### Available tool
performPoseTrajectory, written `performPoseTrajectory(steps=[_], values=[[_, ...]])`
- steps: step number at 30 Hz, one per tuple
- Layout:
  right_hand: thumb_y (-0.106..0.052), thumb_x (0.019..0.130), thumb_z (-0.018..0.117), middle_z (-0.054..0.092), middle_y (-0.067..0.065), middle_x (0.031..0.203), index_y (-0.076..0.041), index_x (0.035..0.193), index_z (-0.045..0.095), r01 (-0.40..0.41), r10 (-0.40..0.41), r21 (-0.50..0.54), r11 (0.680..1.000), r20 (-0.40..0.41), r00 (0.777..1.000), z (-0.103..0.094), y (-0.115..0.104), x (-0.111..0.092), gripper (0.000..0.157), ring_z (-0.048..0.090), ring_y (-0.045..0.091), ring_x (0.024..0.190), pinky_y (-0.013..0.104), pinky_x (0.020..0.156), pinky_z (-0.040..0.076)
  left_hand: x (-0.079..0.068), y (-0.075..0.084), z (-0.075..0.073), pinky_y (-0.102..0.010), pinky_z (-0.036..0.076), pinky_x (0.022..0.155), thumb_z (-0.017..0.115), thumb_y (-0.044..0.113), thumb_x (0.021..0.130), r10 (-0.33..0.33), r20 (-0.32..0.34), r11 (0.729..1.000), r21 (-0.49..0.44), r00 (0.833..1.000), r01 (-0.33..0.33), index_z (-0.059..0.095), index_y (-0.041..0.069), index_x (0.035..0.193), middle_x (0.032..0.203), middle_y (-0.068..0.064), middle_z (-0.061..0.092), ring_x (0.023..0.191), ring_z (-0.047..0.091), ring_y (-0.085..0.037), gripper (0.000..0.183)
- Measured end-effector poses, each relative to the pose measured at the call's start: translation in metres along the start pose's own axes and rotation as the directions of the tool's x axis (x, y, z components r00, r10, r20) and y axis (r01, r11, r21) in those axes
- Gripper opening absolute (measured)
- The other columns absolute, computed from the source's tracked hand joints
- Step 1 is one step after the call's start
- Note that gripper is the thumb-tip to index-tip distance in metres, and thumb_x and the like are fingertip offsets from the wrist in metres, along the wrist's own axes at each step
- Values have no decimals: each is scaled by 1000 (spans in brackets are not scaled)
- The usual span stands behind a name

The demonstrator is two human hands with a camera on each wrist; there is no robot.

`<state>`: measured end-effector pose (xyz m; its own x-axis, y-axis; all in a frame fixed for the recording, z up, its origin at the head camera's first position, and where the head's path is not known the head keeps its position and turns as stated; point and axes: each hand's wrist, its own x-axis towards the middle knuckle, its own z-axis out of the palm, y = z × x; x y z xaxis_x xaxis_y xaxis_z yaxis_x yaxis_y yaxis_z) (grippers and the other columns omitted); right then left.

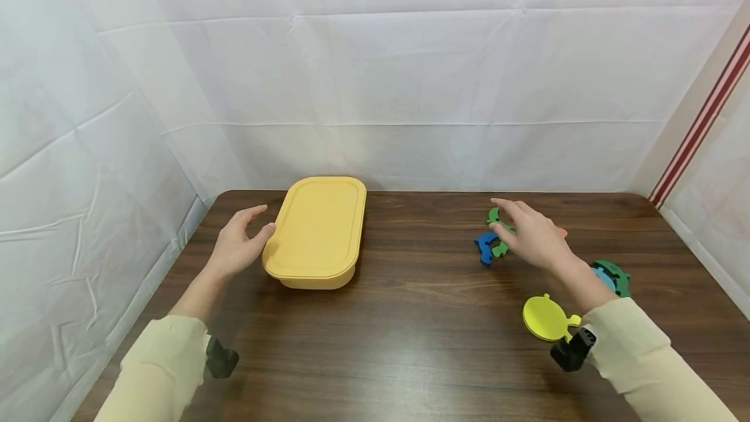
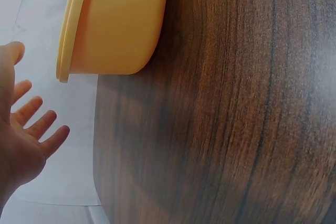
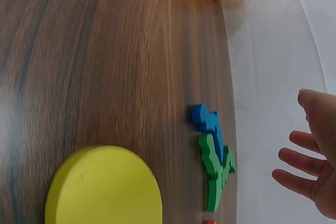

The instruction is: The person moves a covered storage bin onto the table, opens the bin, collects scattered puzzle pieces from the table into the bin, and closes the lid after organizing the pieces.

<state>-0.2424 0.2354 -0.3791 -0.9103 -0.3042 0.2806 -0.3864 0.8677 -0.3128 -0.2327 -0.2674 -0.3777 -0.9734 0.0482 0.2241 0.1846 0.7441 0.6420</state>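
Observation:
A yellow lidded box [image 1: 319, 226] stands at the back left of the table, its lid on. Just left of it my left hand [image 1: 237, 244] hovers with fingers spread; in the left wrist view a gap shows between that hand [image 2: 26, 135] and the box [image 2: 118, 24]. Over the right side my right hand [image 1: 533, 234] is held in the air, fingers extended and holding nothing. Below and beside it lie a blue piece [image 1: 486, 246] and a green piece [image 1: 500, 250], flat shaped pieces. Nearer the front is a round yellow piece [image 1: 546, 318] with small knobs.
Under the right forearm lie a dark green piece [image 1: 615, 277] and a light blue piece [image 1: 603, 278], partly hidden. An orange piece [image 1: 563, 232] peeks out behind the right hand. White cloth [image 1: 410, 83] hangs behind the dark wooden table [image 1: 404, 344].

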Motion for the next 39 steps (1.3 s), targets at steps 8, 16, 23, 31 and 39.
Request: performPoseTrajectory(steps=[8, 16, 23, 31, 39], values=[[-28, 93, 54, 55, 16, 120, -9, 137, 41, 11, -10, 45, 999, -20, 1000, 10, -13, 7, 51, 59, 30, 99, 47, 70, 52, -2, 2, 0, -54, 43, 93, 47, 39, 93, -108, 7, 994, -33, 994, 108, 42, 7, 136, 138, -23, 40, 122, 43, -40, 54], [-27, 91, 57, 56, 17, 121, -9, 136, 43, 19, -13, 109, 994, -52, 999, 21, -27, 13, 50, 61, 31, 98, 49, 75, 52, -1, 0, 3, -48, 47, 90, 43, 41, 94, -207, 27, 974, -91, 978, 209, 44, 8, 135, 128, -21, 52, 115, 51, -35, 52], [-29, 92, 55, 57, 16, 122, -10, 136, 43, 10, -4, 173, 985, -34, 999, 30, -42, 18, 49, 63, 30, 97, 47, 74, 53, 1, 0, 7, -45, 46, 92, 46, 31, 95, -225, 35, 967, -113, 974, 228, 46, 3, 133, 130, -20, 51, 118, 50, -34, 47], [-31, 92, 55, 57, 17, 123, -9, 136, 44, -25, 24, 259, 966, 5, 1000, 41, -60, 24, 50, 64, 28, 97, 45, 77, 53, 4, 1, 8, -46, 42, 98, 43, 31, 96, -265, 61, 955, -119, 962, 270, 45, 1, 133, 134, -21, 46, 123, 45, -35, 48], [-34, 93, 53, 57, 14, 124, -12, 136, 44, -40, 30, 292, 956, 40, 999, 53, -77, 28, 50, 64, 23, 96, 44, 77, 53, 6, 0, 12, -43, 40, 101, 43, 31, 96, -283, 81, 941, -170, 956, 293, 44, -1, 133, 134, -22, 46, 124, 44, -34, 49]])
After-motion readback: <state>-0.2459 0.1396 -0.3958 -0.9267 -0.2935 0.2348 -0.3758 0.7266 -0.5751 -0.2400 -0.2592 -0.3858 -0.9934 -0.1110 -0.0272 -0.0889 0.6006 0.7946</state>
